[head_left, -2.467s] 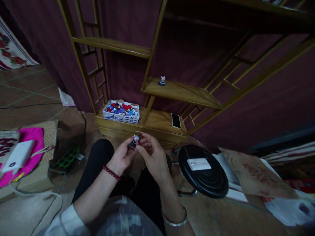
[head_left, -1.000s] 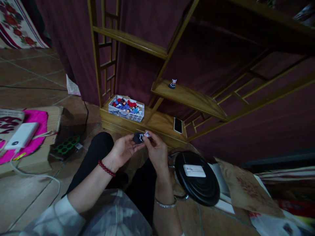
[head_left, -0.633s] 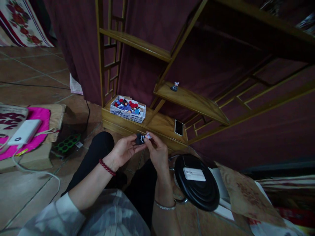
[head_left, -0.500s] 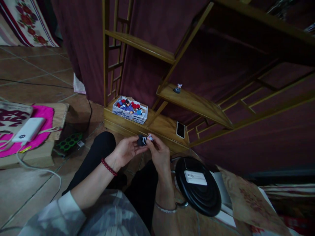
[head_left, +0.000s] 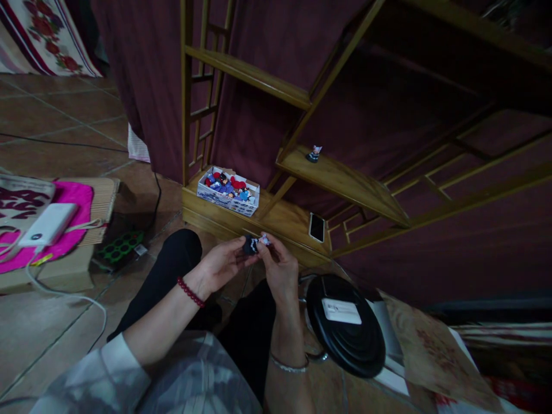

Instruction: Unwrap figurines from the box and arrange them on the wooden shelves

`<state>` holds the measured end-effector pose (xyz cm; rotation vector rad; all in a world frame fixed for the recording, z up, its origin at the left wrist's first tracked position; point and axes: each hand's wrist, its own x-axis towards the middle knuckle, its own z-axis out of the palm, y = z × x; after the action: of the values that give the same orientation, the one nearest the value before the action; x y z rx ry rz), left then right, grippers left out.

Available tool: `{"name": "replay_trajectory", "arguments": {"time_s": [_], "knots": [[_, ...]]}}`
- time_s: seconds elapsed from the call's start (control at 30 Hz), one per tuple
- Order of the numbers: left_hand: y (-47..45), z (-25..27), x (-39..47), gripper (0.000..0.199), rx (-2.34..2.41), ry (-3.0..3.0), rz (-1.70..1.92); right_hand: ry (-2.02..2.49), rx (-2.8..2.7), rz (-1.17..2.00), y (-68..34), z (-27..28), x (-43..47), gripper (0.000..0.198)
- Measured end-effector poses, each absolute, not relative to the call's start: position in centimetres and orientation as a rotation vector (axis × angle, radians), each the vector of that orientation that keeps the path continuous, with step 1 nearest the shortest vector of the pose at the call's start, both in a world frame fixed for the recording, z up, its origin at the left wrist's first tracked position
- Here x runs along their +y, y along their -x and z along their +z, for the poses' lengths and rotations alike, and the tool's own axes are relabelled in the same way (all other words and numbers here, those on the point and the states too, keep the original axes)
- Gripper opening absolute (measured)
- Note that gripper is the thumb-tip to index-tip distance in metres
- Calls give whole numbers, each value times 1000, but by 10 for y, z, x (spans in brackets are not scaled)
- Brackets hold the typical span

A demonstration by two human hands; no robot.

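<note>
While both hands [head_left: 219, 265] [head_left: 282, 273] grip it, the figurine [head_left: 252, 245] lies between them.

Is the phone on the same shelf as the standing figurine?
No, the phone lies on a lower board than the standing figurine.

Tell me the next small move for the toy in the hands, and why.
I'd probably tip the toy upright: it lies sideways, its dark base at the left hand and its pale head at the right hand, while a similar-looking figure stands base down on the shelf.
</note>
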<state>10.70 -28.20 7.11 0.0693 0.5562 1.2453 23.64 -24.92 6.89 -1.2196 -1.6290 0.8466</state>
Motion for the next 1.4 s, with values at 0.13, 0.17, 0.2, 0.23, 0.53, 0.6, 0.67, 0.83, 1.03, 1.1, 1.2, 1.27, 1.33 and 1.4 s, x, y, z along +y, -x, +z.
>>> {"name": "replay_trajectory", "arguments": {"time_s": [0.13,0.17,0.2,0.23,0.53,0.6,0.67,0.83,1.03,1.1,1.2,1.27,1.33,1.4], "knots": [[-107,69,-282,13,546,-89,1241,1227,-1622,820,-236,69,-250,31],[-107,69,-282,13,545,-94,1237,1230,-1625,809,-236,68,-250,31],[-107,69,-282,13,543,-100,1231,1233,-1632,797,-236,68,-250,31],[-107,68,-282,13,540,-105,1227,1235,-1641,783,-236,67,-250,31],[-107,66,-283,14,571,-108,1235,1261,-1727,660,-233,68,-253,33],[-107,65,-283,14,572,-118,1234,1261,-1733,663,-233,68,-253,33],[-107,65,-284,14,571,-127,1229,1261,-1736,665,-233,69,-254,33],[-107,64,-284,15,584,-137,1220,1260,-1731,658,-232,71,-255,32],[-107,61,-283,15,589,-141,1230,1248,-1757,641,-230,73,-256,30],[-107,62,-283,15,605,-136,1230,1245,-1741,648,-230,72,-255,31],[-108,64,-283,15,622,-126,1221,1238,-1709,687,-231,71,-253,31],[-108,66,-283,16,627,-127,1217,1233,-1690,722,-231,71,-252,31],[-108,67,-284,17,626,-136,1219,1230,-1665,759,-232,71,-252,32],[-109,67,-285,18,619,-148,1222,1228,-1640,794,-233,71,-252,32]]}}
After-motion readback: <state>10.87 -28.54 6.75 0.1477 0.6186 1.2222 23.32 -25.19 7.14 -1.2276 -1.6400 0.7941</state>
